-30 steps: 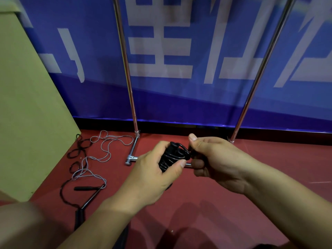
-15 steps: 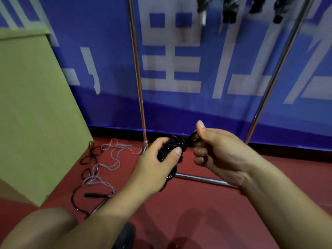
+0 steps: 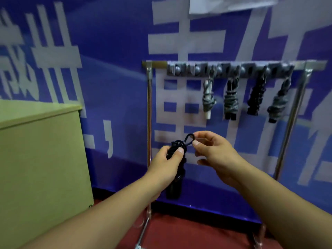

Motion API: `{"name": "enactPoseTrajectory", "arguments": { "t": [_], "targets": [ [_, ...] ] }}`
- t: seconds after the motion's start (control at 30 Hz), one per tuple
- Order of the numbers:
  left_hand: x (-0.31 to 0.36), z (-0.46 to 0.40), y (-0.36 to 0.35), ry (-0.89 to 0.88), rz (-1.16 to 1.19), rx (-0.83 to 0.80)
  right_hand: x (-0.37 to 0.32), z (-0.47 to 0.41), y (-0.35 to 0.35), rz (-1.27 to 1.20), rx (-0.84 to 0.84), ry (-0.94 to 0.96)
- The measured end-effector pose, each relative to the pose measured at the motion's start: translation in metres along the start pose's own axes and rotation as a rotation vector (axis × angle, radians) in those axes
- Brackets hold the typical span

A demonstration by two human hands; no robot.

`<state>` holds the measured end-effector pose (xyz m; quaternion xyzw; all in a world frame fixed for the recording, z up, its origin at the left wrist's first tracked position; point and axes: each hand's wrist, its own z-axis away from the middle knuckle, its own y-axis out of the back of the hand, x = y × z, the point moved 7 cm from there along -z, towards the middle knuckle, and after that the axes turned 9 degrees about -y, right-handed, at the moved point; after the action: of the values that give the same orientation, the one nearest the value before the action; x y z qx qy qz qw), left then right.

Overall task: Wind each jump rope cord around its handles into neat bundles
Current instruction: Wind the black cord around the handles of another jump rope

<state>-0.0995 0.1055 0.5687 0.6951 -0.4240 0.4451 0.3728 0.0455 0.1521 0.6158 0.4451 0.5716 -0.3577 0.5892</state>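
Note:
A black jump rope bundle [image 3: 177, 178], cord wound round its handles, hangs upright in front of the blue wall. My left hand [image 3: 166, 164] grips its upper part, thumb across the coils. A small cord loop [image 3: 189, 139] sticks out of the top, and my right hand [image 3: 213, 153] pinches that loop between thumb and forefinger. The bundle's lower end shows below my left hand. Several wound bundles [image 3: 231, 99] hang from hooks on the metal rack's top bar [image 3: 233, 66], above my hands.
The rack's left post [image 3: 149, 123] stands just behind my left hand, its right post [image 3: 291, 123] farther right. A green cabinet [image 3: 39, 150] fills the left side. Red floor [image 3: 197, 234] lies below, with the rack's foot bar [image 3: 142, 236].
The view has swung up from the floor to the rack. Both hands rose with the bundle, and my right hand now pinches a loop drawn out of its top.

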Motion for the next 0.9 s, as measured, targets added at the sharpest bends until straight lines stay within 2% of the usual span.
{"name": "enactPoseTrajectory", "arguments": {
  "t": [0.37, 0.6, 0.73, 0.8, 0.9],
  "targets": [
    [0.077, -0.122, 0.020, -0.102, -0.138, 0.046, -0.107, -0.078, 0.006, 0.123, 0.026, 0.107],
    [0.118, -0.184, 0.017, -0.169, -0.333, 0.061, -0.167, -0.116, 0.009, 0.244, 0.107, 0.141],
    [0.142, -0.222, 0.015, -0.202, -0.303, 0.131, -0.202, -0.138, 0.014, 0.236, 0.151, 0.167],
    [0.143, -0.237, 0.012, -0.183, -0.274, 0.145, -0.205, -0.151, 0.019, 0.268, 0.176, 0.148],
    [0.120, -0.244, 0.007, -0.060, -0.265, 0.111, -0.184, -0.171, 0.018, 0.310, 0.163, 0.062]
  ]
}}
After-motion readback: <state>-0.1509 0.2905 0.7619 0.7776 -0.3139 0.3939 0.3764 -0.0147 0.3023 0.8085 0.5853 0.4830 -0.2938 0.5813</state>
